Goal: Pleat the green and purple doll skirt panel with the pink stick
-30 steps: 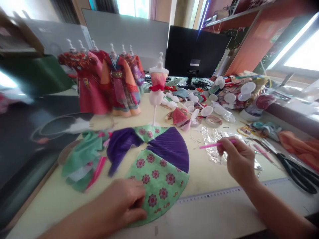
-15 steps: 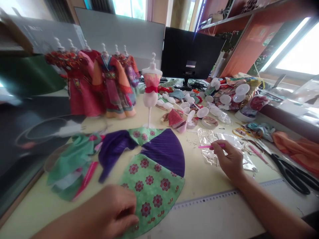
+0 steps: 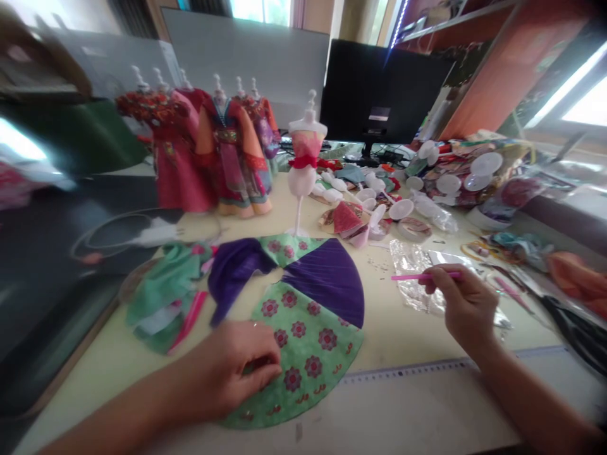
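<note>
A flared doll skirt (image 3: 327,278) of purple and green flowered panels lies spread on the table. My left hand (image 3: 237,366) rests on its green panel (image 3: 313,338), fingers curled in towards the thumb. Whatever the fingertips may hold is hidden. In my right hand (image 3: 467,303) is a slim pink pen-like stick (image 3: 408,277), gripped between thumb and fingers with its tip pointing left. Below the tip are tiny loose bits (image 3: 379,265) scattered on the table. Beneath the right hand lies a crinkled clear plastic bag (image 3: 408,297).
Behind the skirt stands a small dress form (image 3: 301,180). Doll dresses on stands (image 3: 232,158) fill the back left. A green garment (image 3: 164,300) lies at left. Black scissors (image 3: 573,335) lie at right, a ruler (image 3: 403,373) in front, fabric scraps (image 3: 348,218) towards the monitor (image 3: 379,95).
The view has shifted, so everything appears further right. Both hands keep nearly the same places over the table, the right one still holding the pink pen-like stick.
</note>
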Demonstrator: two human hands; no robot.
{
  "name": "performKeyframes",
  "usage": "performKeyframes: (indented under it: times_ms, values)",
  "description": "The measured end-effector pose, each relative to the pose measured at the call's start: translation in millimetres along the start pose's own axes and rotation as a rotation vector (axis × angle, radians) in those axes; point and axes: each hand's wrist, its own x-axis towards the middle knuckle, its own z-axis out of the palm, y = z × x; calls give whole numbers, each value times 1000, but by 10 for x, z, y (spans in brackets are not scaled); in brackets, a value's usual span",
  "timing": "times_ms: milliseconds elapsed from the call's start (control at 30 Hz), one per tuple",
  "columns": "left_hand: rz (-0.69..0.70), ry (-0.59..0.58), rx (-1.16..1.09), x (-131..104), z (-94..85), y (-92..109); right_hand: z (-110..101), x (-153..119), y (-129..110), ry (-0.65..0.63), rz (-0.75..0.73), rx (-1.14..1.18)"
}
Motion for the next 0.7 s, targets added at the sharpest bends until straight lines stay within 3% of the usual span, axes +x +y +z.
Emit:
performKeyframes:
  times_ms: [133,300,400,700]
  values:
    - [98,74,52,45,4,43,60,-228,-384,-50,-38,199]
    - [161,69,118,33,61,28,182,-446,-851,-555,-256,364]
    - [176,57,178,25,79,21,280,-492,-961,-730,-409,380]
    - [222,15,328,37,109,71,402,-515,-1027,-833,-535,328]
